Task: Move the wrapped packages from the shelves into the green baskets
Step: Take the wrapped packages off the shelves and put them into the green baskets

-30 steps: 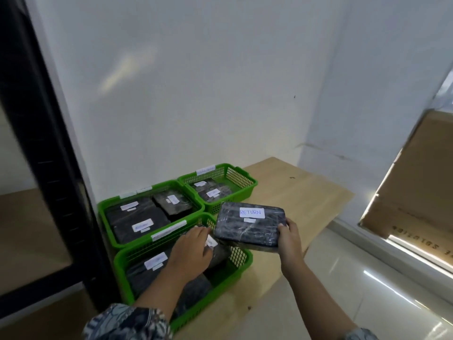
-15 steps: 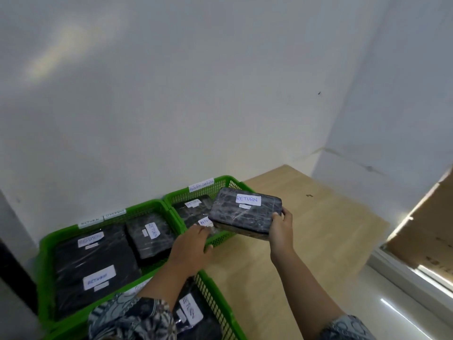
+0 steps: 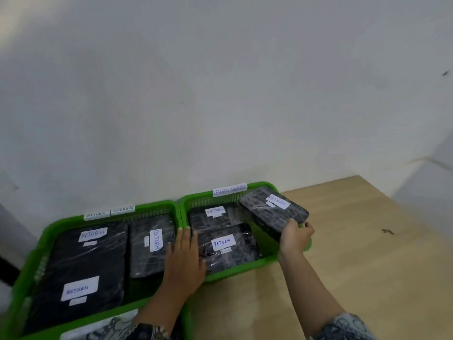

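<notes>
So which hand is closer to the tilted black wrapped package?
Right. Right hand grips the tilted package; left hand rests apart, across the green plastic basket.

Wood table (image 3: 355,266) w/ green baskets (image 3: 245,278).

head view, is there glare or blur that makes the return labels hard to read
Head view: the wrap on the packages in the right basket shows whitish glare streaks, but the RETURN labels are legible; the held package and right hand are slightly motion-smeared; the wide lens bows the rim of the left basket.
</notes>
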Available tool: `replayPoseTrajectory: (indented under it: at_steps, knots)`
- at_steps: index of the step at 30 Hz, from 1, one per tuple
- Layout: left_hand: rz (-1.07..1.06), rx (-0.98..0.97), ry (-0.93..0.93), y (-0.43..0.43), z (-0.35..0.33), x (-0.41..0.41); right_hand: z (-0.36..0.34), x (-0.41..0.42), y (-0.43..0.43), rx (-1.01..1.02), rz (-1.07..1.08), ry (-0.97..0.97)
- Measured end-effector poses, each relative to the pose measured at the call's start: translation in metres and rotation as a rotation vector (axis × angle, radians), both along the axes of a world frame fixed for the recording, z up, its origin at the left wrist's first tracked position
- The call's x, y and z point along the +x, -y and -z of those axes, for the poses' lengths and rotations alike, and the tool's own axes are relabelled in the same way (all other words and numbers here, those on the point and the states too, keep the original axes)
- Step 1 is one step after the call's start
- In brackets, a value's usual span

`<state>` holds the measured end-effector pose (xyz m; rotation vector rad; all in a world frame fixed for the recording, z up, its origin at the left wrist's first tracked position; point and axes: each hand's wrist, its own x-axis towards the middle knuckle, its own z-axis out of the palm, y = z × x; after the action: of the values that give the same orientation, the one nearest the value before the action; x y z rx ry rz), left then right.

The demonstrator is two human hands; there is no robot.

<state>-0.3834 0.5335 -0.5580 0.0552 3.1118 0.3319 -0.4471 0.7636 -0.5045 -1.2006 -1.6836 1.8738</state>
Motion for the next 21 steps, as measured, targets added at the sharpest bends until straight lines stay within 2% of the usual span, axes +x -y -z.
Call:
replayPoseTrajectory:
  at_steps: [5, 8, 14, 18, 21]
  knots:
    - [-0.106, 0.037, -0.035, -0.002, 0.019, 0.001, 0.015, -0.026, 0.003, -0.042, 0.028, 0.127]
    - [-0.117, 0.023, -0.08, -0.005, 0.023, 0.001, 0.027, -0.033, 0.008, -0.085, 0.053, 0.133]
    - [-0.14, -0.025, -0.1, -0.004, 0.023, 0.002, 0.045, -0.04, 0.018, -0.249, 0.044, 0.204]
    - [-0.13, -0.022, -0.086, -0.003, 0.024, 0.003, 0.046, -0.041, 0.015, -0.454, -0.049, 0.232]
    - [-0.122, -0.031, -0.064, -0.002, 0.023, 0.002, 0.043, -0.038, 0.01, -0.457, -0.152, 0.244]
